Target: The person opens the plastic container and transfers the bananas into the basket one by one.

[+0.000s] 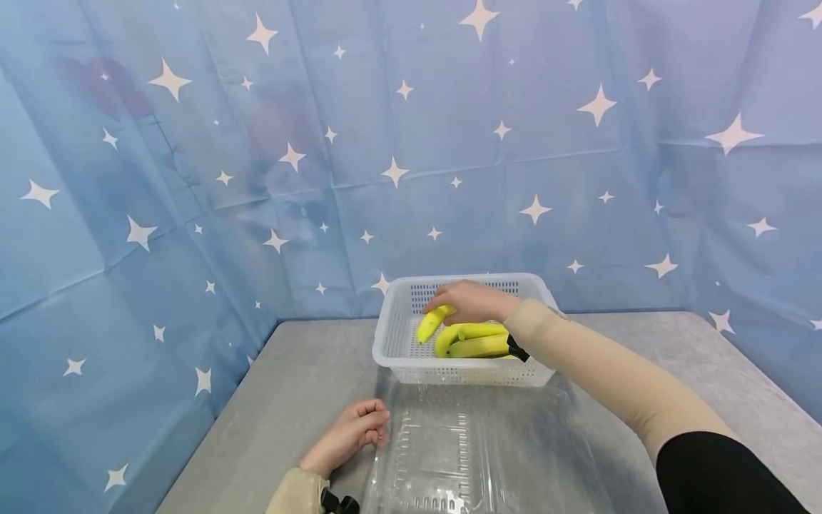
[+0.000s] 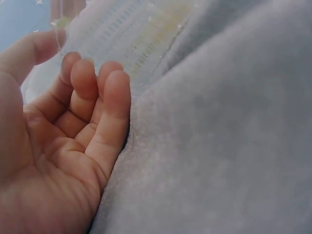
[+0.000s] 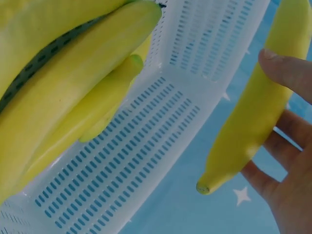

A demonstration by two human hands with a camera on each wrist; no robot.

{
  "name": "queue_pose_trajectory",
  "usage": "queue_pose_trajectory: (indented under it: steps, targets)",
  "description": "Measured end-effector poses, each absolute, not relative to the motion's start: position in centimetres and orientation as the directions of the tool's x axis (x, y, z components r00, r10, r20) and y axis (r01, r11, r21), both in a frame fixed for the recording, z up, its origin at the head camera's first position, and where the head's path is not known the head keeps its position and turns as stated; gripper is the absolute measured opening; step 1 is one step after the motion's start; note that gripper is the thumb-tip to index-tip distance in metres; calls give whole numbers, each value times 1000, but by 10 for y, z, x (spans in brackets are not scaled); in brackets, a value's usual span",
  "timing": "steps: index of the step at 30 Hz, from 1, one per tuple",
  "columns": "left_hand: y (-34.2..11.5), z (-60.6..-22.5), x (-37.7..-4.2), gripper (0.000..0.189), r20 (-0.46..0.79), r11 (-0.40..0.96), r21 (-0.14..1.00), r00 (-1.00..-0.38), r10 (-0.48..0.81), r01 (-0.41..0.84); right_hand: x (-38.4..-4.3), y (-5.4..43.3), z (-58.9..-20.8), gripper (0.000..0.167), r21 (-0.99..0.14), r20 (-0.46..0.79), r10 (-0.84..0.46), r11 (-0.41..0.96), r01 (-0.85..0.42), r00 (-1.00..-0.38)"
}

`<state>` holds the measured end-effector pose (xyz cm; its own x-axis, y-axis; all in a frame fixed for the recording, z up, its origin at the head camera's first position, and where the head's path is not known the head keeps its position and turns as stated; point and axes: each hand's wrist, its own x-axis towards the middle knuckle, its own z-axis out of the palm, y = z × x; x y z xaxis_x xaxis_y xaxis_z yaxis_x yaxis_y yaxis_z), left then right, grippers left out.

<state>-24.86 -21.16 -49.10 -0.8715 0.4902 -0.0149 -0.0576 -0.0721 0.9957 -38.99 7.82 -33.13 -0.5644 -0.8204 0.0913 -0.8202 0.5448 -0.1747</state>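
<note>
My right hand (image 1: pixel 472 301) is over the white perforated basket (image 1: pixel 398 371) at the back of the table. It grips a yellow banana (image 1: pixel 432 325), one end pointing down toward the basket. In the right wrist view the thumb lies across the near side of that banana (image 3: pixel 248 117), with fingers behind it. Several more bananas (image 1: pixel 478 348) lie together inside the basket, below the right wrist. My left hand (image 1: pixel 353 434) rests by the left edge of a clear plastic container (image 1: pixel 430 464). Its fingers (image 2: pixel 114 97) are loosely curled around nothing.
The clear container lies in front of the basket, toward me, its back end close to the basket's front wall. Both stand on a grey table (image 1: pixel 308 364). A blue curtain with white stars (image 1: pixel 347 143) hangs behind and at the sides.
</note>
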Motion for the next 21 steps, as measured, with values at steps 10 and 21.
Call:
queue_pose_trajectory:
  steps: [10, 21]
  targets:
    - [-212, -491, -248, 14, 6, -64, 998, -871, 492, -29, -403, 83, -340, 44, -173, 71, -794, 587, -791, -604]
    - [-211, -493, -249, 14, -6, -63, 997, -876, 483, -41, -418, 81, -354, 43, -185, 41, -788, 598, -780, -614]
